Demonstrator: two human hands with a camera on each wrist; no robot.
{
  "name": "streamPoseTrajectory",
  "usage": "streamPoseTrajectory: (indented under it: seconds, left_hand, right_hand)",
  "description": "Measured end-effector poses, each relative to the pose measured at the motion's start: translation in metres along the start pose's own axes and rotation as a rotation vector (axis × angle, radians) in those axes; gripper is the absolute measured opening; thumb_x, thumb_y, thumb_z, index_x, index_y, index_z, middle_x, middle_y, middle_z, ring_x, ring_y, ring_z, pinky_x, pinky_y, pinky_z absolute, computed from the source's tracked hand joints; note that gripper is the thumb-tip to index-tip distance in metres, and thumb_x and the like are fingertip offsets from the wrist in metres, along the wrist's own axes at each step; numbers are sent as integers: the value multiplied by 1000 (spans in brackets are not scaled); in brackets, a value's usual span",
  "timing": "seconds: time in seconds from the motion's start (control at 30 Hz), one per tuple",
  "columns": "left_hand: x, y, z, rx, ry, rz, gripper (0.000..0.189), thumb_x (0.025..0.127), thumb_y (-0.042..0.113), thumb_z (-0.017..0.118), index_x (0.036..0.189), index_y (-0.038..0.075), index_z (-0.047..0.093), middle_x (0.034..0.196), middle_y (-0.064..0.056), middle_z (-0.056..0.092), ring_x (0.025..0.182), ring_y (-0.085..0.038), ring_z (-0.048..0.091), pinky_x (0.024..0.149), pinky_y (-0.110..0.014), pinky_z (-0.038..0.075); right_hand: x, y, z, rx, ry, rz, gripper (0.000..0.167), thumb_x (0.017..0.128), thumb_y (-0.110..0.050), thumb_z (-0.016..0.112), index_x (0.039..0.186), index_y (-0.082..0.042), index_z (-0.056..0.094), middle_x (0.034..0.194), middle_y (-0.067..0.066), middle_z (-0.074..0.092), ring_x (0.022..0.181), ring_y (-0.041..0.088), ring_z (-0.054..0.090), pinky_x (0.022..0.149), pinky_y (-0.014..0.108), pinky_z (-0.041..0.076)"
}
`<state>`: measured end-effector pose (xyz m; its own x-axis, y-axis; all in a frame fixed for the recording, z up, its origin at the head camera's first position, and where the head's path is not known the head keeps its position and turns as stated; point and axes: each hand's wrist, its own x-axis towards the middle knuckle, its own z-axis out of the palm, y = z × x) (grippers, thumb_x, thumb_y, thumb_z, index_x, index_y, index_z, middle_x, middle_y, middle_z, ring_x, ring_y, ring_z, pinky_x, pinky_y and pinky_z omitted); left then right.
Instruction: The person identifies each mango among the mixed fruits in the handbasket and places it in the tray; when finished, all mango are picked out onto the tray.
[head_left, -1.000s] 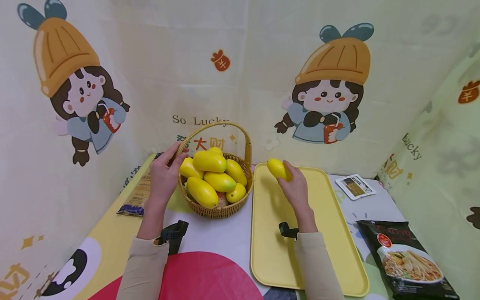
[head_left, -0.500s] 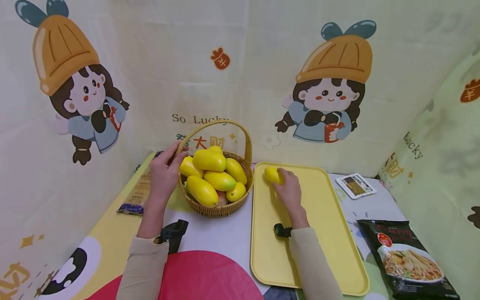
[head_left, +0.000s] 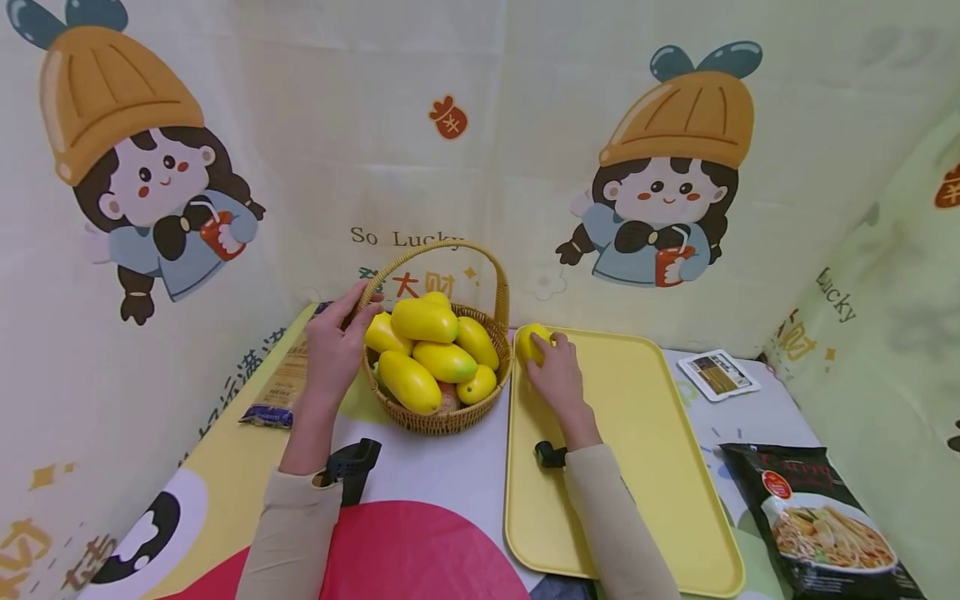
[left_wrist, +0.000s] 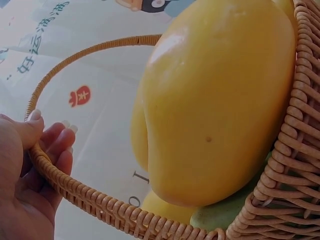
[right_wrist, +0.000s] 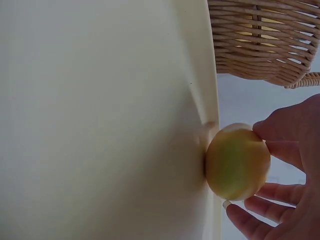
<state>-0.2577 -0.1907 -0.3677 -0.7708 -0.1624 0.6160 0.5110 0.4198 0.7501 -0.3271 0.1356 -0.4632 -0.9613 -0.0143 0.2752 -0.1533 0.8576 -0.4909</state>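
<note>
On the table (head_left: 427,471) I have the yellow tray (head_left: 637,450), its left edge just beside the wicker basket (head_left: 442,423), which is heaped with yellow mangoes (head_left: 444,363). A black noodle packet (head_left: 821,525) lies off the tray's near right corner. I see the left hand (head_left: 334,342) gripping the basket's handle (head_left: 457,243). The right hand (head_left: 559,375) holds a single mango (head_left: 529,343) between thumb and fingers at the tray's far left corner; I cannot tell whether it bears on the tray's floor.

Bears, as a table (head_left: 427,467) printed in white, yellow and red, a brown packet (head_left: 282,385) at left, a wicker basket (head_left: 441,422), a yellow tray (head_left: 641,433) just beside it and, at right, a white pack (head_left: 718,375) and a black noodle bag (head_left: 817,517).
</note>
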Motion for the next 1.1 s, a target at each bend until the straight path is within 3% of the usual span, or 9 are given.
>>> streamPoseTrajectory:
  seconds: [0.27, 0.43, 0.67, 0.93, 1.1]
  left_hand:
    - [4, -2, 0, -2, -1, 9, 43, 100, 20, 58, 142, 25, 54, 119, -9, 72, 101, 4, 66, 91, -10, 51]
    - [4, -5, 0, -1, -10, -1, 43, 100, 21, 57, 143, 25, 54, 119, -8, 72, 101, 6, 65, 91, -9, 51]
    - [3, -7, 0, 10, -8, 1, 43, 100, 20, 58, 143, 26, 54, 119, -7, 72, 101, 8, 64, 91, -10, 51]
    - [2, -6, -1, 26, 2, -1, 43, 100, 21, 57, 143, 26, 54, 119, -7, 72, 100, 6, 64, 91, -9, 51]
    - [4, -7, 1, 14, -7, 13, 43, 100, 22, 58, 143, 25, 54, 119, -9, 72, 99, 9, 63, 92, -9, 51]
  right_hand:
    - [8, 1, 2, 20, -12, 41, 51, 94, -29, 61, 142, -15, 55, 143, 19, 45, 129, 39, 44, 104, 55, 48]
    - [8, 1, -3, 34, -7, 56, 55, 94, -35, 62, 143, -14, 53, 145, 18, 45, 131, 38, 44, 101, 57, 49]
    - [6, -3, -15, 135, 49, 16, 55, 95, -36, 62, 144, -13, 52, 148, 16, 45, 136, 37, 42, 108, 57, 44]
    - [-3, -37, -29, 325, 19, -48, 54, 93, -38, 64, 143, -19, 54, 147, 9, 49, 137, 33, 46, 115, 54, 39]
    - [-13, -62, -36, 441, -28, -141, 55, 93, -38, 66, 142, -17, 54, 145, 6, 52, 136, 30, 48, 113, 55, 41]
